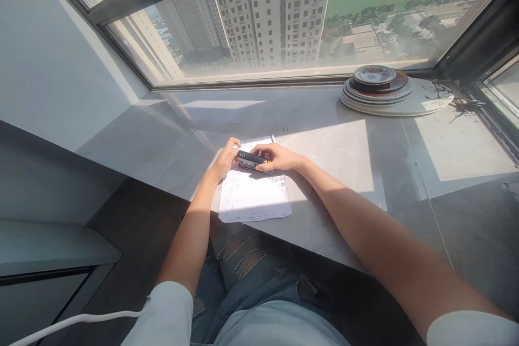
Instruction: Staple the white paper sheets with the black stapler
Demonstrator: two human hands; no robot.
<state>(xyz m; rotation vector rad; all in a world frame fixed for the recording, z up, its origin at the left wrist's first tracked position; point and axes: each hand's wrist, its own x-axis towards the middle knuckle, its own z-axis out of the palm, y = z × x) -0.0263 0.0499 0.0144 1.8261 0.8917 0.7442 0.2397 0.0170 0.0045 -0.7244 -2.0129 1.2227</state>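
A black stapler (252, 158) lies over the upper part of several printed paper sheets (253, 197). My right hand (275, 157) is closed round its right end, thumb on the near side and fingers on the far side. At the left end of the stapler, my left hand (227, 160) has its fingers bent and closed against it; the fingertips are partly hidden. Small orange patches show beside both hands, too small to make out. The sheets lie flat on the grey sill, in sunlight, their near edge close to the sill's front edge.
A stack of plates (379, 92) with a glass dish on top stands at the back right by the window. Dry twigs (464, 105) lie beside it. The grey sill (324, 140) ends in front of my legs. A white cable (81, 319) runs at lower left.
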